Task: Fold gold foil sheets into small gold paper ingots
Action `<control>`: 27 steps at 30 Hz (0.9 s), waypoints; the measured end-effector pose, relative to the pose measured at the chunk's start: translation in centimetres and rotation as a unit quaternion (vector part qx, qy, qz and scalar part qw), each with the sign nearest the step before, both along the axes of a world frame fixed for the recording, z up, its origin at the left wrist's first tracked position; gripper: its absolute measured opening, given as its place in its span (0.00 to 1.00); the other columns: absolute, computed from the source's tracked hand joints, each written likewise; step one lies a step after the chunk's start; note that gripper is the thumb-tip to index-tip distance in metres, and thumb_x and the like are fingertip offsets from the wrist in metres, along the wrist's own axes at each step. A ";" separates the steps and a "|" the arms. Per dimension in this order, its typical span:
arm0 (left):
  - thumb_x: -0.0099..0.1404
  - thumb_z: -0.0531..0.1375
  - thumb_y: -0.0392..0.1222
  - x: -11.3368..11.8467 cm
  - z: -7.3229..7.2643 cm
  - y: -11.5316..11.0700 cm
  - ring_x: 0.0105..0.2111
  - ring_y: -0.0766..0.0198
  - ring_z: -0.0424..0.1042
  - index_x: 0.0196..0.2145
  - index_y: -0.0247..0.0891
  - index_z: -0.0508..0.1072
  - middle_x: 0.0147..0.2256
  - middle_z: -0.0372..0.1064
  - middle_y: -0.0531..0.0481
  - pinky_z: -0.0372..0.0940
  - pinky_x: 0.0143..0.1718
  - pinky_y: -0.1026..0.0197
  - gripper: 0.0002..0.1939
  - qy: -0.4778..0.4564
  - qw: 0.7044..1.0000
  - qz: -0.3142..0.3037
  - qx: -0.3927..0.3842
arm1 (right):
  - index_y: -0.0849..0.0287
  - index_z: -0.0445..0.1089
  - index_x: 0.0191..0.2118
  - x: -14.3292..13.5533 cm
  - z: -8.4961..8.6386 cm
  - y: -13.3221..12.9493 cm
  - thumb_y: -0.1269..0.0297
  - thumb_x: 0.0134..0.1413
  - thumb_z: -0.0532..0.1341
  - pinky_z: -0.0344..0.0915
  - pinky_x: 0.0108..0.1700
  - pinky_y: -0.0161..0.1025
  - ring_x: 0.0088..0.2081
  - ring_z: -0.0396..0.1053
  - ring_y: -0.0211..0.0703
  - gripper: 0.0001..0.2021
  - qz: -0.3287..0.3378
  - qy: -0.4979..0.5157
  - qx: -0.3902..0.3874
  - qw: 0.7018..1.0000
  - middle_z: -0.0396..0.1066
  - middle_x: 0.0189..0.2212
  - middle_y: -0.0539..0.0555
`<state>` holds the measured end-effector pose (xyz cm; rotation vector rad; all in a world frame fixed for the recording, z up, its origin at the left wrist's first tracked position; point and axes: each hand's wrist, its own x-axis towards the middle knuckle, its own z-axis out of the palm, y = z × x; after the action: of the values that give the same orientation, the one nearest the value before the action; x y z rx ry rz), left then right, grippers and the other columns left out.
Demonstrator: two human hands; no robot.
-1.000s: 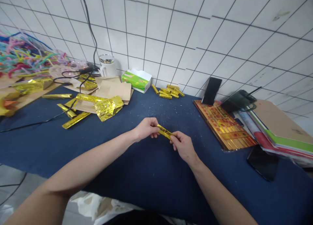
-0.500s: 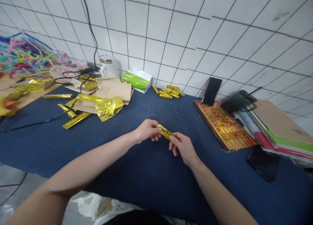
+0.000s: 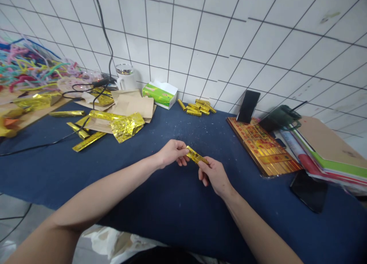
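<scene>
A short strip of shiny gold foil paper point(image 3: 196, 155) is stretched between my two hands above the blue table cover. My left hand point(image 3: 173, 153) pinches its left end between thumb and fingers. At the other end, my right hand point(image 3: 213, 173) grips it the same way, thumb on top. Whether the foil is rolled or folded flat is hard to make out. Farther back, by the wall, lies a small pile of short gold foil rolls point(image 3: 200, 107).
Longer gold foil rolls point(image 3: 88, 141) and a crumpled foil sheet point(image 3: 127, 127) lie left beside brown paper point(image 3: 137, 105). A tissue pack point(image 3: 160, 94) and white mug point(image 3: 126, 80) stand behind. Rightward are a propped phone point(image 3: 248, 106), gold-red packets point(image 3: 263, 149) and a dark mug point(image 3: 279, 118).
Both hands stay almost in place, still holding the gold foil. The fingers of my right hand have shifted slightly at their end.
</scene>
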<state>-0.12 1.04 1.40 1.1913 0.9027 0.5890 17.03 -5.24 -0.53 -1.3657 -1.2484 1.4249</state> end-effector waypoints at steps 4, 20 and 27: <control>0.61 0.53 0.33 0.1 -0.1 0.0 0.16 0.72 0.67 0.27 0.30 0.65 0.20 0.68 0.51 0.60 0.15 0.71 0.06 0.008 1.000 0.008 0.009 | 0.61 0.63 0.30 0.0 0.0 0.0 0.57 0.49 0.56 0.48 0.10 0.27 0.09 0.56 0.29 0.11 0.016 -0.002 -0.006 1.000 0.65 0.13 0.45; 0.61 0.55 0.40 0.0 0.0 0.2 0.14 0.71 0.66 0.24 0.32 0.63 0.18 0.68 0.51 0.58 0.13 0.71 0.10 0.020 1.000 0.019 0.003 | 0.60 0.61 0.29 -0.3 -0.8 -0.1 0.58 0.51 0.56 0.49 0.11 0.26 0.09 0.58 0.30 0.10 -0.005 0.013 0.037 0.999 0.66 0.14 0.45; 0.61 0.54 0.36 0.2 0.1 -0.1 0.13 0.72 0.66 0.24 0.31 0.62 0.17 0.67 0.52 0.58 0.13 0.72 0.09 -0.003 0.999 0.039 0.020 | 0.60 0.60 0.30 -0.3 -0.6 -0.1 0.56 0.51 0.55 0.50 0.11 0.27 0.10 0.60 0.32 0.11 0.008 0.029 0.027 0.999 0.66 0.14 0.45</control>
<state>0.12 0.93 1.50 1.1938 0.9405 0.6758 16.69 -5.39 -1.09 -1.2727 -1.2544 1.4206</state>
